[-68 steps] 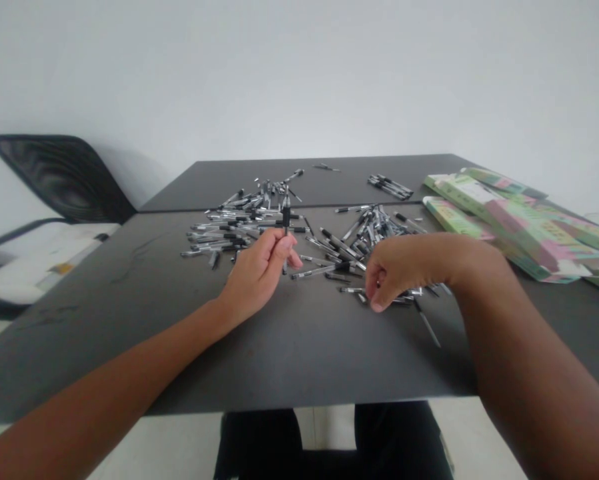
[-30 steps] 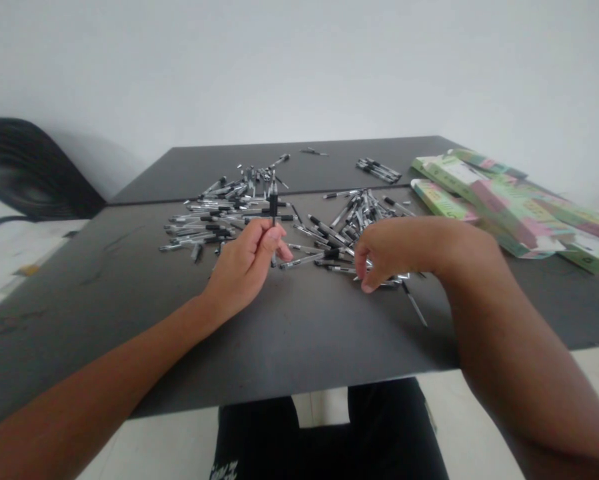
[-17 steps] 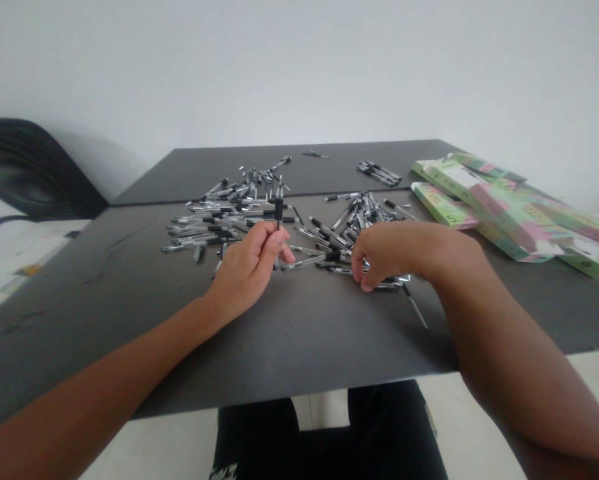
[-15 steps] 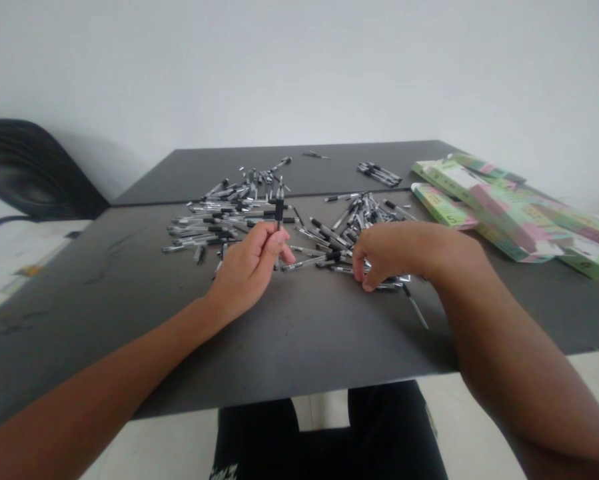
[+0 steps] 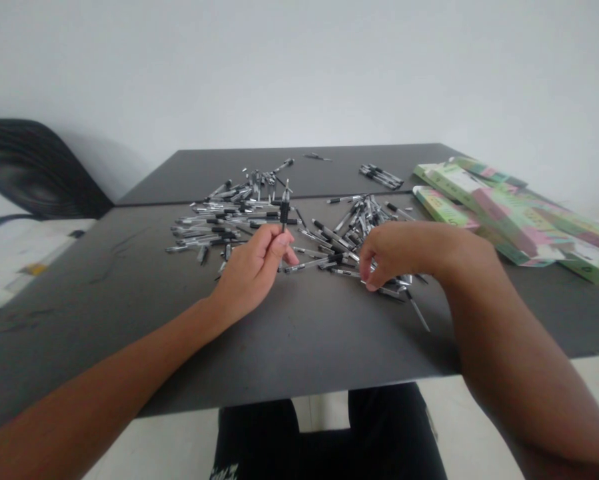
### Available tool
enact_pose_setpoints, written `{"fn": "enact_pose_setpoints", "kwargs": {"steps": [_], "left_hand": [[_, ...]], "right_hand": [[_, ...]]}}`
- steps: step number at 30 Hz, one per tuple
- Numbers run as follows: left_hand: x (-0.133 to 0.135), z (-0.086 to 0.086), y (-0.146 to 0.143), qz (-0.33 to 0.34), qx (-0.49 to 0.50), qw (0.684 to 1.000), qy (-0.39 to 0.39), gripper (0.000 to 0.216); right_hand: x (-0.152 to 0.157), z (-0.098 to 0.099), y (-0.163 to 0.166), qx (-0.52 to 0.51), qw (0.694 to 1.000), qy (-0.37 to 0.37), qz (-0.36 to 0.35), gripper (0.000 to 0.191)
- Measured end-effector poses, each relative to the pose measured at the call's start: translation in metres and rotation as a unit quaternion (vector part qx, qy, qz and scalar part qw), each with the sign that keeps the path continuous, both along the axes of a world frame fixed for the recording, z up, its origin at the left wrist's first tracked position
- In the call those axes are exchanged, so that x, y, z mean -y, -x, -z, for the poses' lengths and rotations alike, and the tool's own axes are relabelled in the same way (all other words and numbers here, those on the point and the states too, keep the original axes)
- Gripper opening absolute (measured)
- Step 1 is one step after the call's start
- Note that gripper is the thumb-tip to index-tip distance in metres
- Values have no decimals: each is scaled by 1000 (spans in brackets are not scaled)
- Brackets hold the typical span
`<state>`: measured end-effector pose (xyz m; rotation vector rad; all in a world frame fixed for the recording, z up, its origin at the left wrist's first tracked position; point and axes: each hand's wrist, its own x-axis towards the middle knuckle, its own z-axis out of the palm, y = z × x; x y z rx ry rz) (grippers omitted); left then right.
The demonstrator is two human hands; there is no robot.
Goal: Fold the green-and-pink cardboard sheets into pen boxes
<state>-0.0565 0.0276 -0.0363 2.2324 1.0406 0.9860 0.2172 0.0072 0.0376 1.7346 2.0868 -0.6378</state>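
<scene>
Upright in my left hand [image 5: 256,263] is a clear pen [image 5: 284,207] with a black grip, its tip pointing up; a second one may stand against it. My thumb and fingers are closed around its lower part. My right hand [image 5: 384,253] bends down over the right-hand heap of pens [image 5: 359,223], thumb and fingertips drawn together at the heap's near edge. What lies between those fingertips is hidden, though pens touch them. Another heap of pens [image 5: 214,223] spreads beyond my left hand. One loose pen [image 5: 418,312] lies by my right wrist.
Green and pink cardboard boxes [image 5: 504,207] are piled at the right of the dark table [image 5: 289,360]. Farther back lie a small bundle of pens [image 5: 380,176] and a few single pens [image 5: 318,157]. A black mesh chair [image 5: 34,167] stands at the left.
The view has shifted slightly. My left hand still keeps the pen upright. My right hand has moved a little to the right at the heap, and some pens beneath it have shifted.
</scene>
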Motion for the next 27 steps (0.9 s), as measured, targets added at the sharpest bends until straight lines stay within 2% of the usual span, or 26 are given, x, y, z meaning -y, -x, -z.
{"fn": "enact_pose_setpoints", "kwargs": {"steps": [15,27], "left_hand": [[0,1,0,-1,-7,1000,-3,29],[1,0,0,-3,-13,1000,5,30]], "right_hand": [[10,-10,23,87,995,2,50,17],[13,-11,29,93,995,-1,23,18]]}}
